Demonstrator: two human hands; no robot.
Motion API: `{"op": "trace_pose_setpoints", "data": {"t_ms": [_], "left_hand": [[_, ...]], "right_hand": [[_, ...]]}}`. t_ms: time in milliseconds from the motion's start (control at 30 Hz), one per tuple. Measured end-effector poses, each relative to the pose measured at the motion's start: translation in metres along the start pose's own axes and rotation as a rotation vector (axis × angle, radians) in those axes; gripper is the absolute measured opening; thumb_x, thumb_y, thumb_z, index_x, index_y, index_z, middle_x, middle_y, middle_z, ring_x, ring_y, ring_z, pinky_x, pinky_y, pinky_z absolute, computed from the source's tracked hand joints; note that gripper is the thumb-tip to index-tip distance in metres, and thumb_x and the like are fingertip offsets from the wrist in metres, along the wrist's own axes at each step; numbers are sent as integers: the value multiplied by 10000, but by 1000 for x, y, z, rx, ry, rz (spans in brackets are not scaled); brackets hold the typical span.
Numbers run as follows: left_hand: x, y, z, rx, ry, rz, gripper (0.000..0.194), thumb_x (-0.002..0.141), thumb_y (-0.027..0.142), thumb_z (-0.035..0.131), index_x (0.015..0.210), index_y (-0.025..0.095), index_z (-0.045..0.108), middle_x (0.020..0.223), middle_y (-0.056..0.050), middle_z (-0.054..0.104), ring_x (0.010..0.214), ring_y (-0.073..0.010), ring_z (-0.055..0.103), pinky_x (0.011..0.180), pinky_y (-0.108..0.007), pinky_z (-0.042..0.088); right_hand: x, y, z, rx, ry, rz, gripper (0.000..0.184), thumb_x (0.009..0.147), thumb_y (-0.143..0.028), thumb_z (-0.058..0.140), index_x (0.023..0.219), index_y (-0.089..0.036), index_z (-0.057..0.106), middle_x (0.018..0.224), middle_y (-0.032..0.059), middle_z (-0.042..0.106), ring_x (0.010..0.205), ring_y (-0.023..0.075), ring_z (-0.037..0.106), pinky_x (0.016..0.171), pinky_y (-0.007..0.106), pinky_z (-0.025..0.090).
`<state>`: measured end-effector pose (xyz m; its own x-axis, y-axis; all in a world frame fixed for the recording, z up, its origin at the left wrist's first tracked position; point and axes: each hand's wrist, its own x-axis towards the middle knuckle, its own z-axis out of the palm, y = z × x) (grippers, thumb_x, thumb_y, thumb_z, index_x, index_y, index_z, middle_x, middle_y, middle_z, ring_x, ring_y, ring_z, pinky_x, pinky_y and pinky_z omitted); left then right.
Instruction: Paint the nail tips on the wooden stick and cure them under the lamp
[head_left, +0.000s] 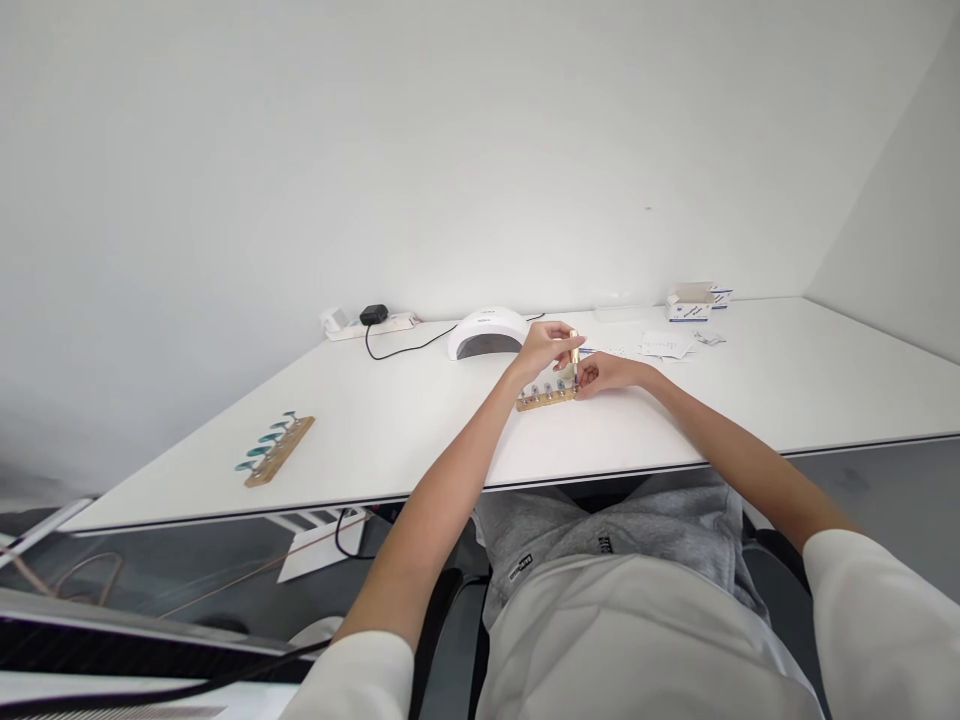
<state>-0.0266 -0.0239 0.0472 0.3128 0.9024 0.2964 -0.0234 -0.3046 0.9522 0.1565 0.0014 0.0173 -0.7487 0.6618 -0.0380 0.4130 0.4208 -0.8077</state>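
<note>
My left hand point(551, 347) pinches a nail polish brush point(575, 345) by its gold handle. The brush points down, its lower end at the right end of a wooden nail tip stand point(547, 399). Several nail tips on short metal posts stand in a row along it; one is teal, others look pale or clear. My right hand point(606, 373) is closed, fingers curled against the stand's right end, close to the last post. Its fingertips are partly hidden, and whether the brush touches a nail tip is too small to tell.
A second wooden stand point(279, 455) with teal nail tips is at the left. A white nail lamp point(489, 328) sits behind my hands. At the back are a power adapter point(373, 314), a small box point(690, 303) and paper sheets point(666, 345). The table's front edge runs beneath my forearms.
</note>
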Motion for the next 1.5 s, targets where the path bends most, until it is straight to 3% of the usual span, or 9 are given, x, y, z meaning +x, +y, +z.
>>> {"op": "trace_pose_setpoints", "data": {"t_ms": [1333,1500], "left_hand": [[4,-4,-9,-4,91,21,393,602,388,861,689,121,585,570,-1,580,356,-51,448,365,-224,303],[2,1,-8,-2,42,-1,392,607,386,861,701,121,588,557,1,576,361,-57,457,366,-226,308]], "right_hand": [[-3,-6,1,42,-23,-16,405,546,-459,837,741,-165,638,687,-18,579,695,136,521,686,299,407],[-2,-5,0,36,-26,-16,399,557,-459,831,754,-169,640,693,-19,585,701,141,528,695,305,410]]}}
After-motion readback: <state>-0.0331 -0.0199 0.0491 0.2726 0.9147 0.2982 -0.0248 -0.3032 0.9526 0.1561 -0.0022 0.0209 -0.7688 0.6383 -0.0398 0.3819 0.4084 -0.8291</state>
